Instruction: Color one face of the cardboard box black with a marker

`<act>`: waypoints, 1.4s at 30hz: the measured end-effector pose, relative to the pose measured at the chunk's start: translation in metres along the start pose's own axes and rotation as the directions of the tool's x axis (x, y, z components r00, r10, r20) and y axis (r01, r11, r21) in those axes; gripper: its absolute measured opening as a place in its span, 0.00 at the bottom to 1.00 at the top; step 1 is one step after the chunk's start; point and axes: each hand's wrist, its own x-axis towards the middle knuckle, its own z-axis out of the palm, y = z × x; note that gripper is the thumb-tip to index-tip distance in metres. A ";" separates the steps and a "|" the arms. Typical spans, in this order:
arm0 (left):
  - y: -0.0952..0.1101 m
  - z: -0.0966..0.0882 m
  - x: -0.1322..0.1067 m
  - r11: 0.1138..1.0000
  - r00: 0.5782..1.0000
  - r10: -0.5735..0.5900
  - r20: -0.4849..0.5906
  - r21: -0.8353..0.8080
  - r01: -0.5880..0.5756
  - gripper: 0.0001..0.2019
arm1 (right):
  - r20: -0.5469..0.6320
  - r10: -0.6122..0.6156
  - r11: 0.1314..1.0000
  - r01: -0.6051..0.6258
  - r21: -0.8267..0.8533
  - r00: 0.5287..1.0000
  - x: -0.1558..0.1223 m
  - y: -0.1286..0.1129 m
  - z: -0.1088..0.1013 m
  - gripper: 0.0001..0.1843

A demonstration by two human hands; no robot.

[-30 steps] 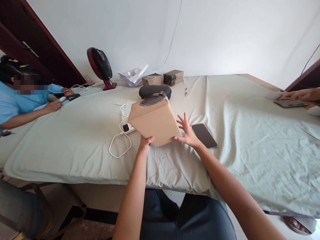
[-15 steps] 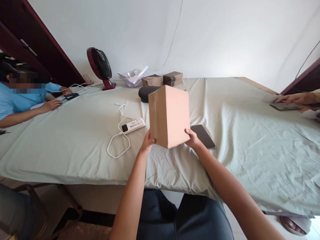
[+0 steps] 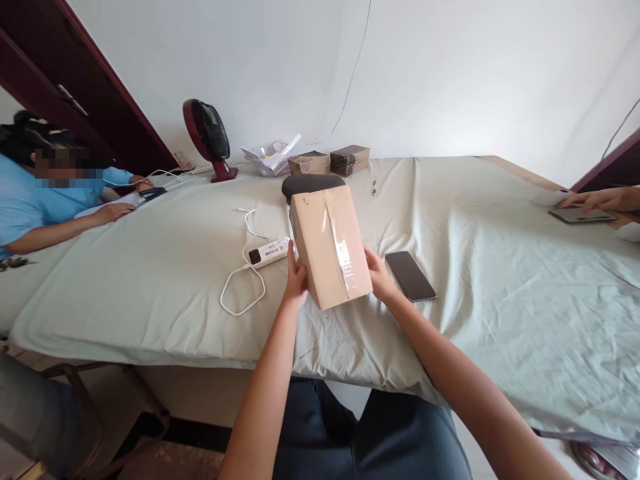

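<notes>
Between my two hands is a brown cardboard box (image 3: 323, 250), tilted, with a strip of clear shiny tape down the side facing me. My left hand (image 3: 296, 277) presses on its lower left side, forefinger pointing up along the edge. On the right side, my right hand (image 3: 379, 275) grips the box, its fingertips partly hidden behind it. A dark phone (image 3: 411, 275) lies on the cloth just right of my right hand. To the left of my left hand sits a white power strip (image 3: 273, 252) with a black plug and a white cable (image 3: 243, 312).
Behind the box lies a black case (image 3: 313, 181). Two small cartons (image 3: 350, 161), a plastic basket (image 3: 267, 160) and a dark red fan (image 3: 210, 137) stand along the wall. A person in blue (image 3: 45, 207) sits at left; another person's hand (image 3: 595, 200) touches a tablet at right.
The box has been turned in my hands, so its taped side faces me now. My left forefinger has lifted. The phone shows more fully.
</notes>
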 end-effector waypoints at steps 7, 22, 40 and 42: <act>-0.002 0.001 0.004 0.998 0.993 0.042 -0.110 -0.036 -0.046 0.37 | 0.114 -0.056 0.997 0.062 -0.053 0.992 -0.012 0.005 0.009 0.49; -0.009 -0.004 0.010 0.963 0.961 0.239 -0.141 0.158 -0.216 0.44 | 0.106 -0.377 0.800 0.381 -0.463 0.920 -0.009 0.008 -0.001 0.82; -0.002 -0.009 0.006 0.920 0.942 0.323 -0.096 0.267 -0.288 0.39 | -0.115 -0.453 0.886 0.431 -0.171 0.884 0.002 -0.007 -0.030 0.63; -0.006 -0.011 0.008 0.895 0.929 0.364 -0.070 0.304 -0.328 0.37 | -0.151 -0.414 0.910 0.405 -0.087 0.898 0.005 -0.009 -0.028 0.59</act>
